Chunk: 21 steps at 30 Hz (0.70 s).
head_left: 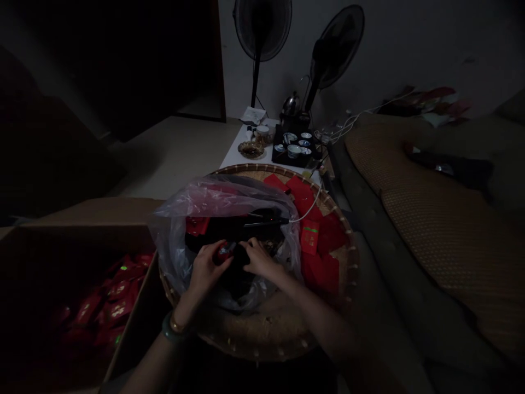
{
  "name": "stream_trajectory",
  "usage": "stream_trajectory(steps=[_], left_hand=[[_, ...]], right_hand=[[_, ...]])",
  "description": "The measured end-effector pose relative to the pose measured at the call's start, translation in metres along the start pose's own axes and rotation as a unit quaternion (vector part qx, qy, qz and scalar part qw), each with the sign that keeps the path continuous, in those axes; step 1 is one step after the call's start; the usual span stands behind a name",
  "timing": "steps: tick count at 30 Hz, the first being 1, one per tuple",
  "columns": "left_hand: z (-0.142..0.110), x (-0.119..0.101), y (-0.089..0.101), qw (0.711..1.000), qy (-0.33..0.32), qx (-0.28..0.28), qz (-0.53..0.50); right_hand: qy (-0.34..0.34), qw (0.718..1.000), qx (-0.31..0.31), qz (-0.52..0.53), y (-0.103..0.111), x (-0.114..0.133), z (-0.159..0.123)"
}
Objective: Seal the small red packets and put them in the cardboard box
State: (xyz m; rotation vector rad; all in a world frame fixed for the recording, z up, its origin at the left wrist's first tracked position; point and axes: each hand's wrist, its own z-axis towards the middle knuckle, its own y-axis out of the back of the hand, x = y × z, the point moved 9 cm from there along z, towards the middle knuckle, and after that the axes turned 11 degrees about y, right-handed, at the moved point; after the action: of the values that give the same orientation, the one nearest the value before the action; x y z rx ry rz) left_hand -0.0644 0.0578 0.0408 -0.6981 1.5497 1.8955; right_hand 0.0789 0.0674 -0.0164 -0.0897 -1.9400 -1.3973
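Observation:
My left hand [208,266] is closed round a small red packet [225,251], its fingers and thumb pinching the sides. Close to its right, my right hand [257,257] has curled fingers over dark contents [238,273] of a clear plastic bag [176,210]; whatever it grips is too dark to make out. The bag lies wide open on a round woven bamboo tray [266,334]. Across the bag rests a slim black two-armed tool [266,222] with a white cord and a tiny red light. Flat red packets [310,237] lie along the tray's right side.
At left stands an open cardboard box [88,212] holding many red packets [121,290]. Beyond the tray, a white table [233,156] bears a black tea tray [279,156] with several cups. Two fans [262,27] stand behind. A sofa with a woven mat [418,219] is at right.

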Motion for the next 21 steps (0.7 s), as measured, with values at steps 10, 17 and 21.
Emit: stream_trajectory(steps=[10,17,21], left_hand=[[0.000,0.009,0.030,0.989,0.044,-0.134,-0.049],[-0.001,0.004,0.031,0.990,0.043,-0.129,-0.044],[-0.001,0.004,0.031,0.989,0.044,-0.134,-0.043]], right_hand=[[0.075,0.995,0.009,-0.072,-0.017,0.051,0.013],[0.083,0.981,0.026,-0.175,-0.019,0.063,0.017],[0.073,0.982,0.029,-0.171,-0.017,0.060,0.018]])
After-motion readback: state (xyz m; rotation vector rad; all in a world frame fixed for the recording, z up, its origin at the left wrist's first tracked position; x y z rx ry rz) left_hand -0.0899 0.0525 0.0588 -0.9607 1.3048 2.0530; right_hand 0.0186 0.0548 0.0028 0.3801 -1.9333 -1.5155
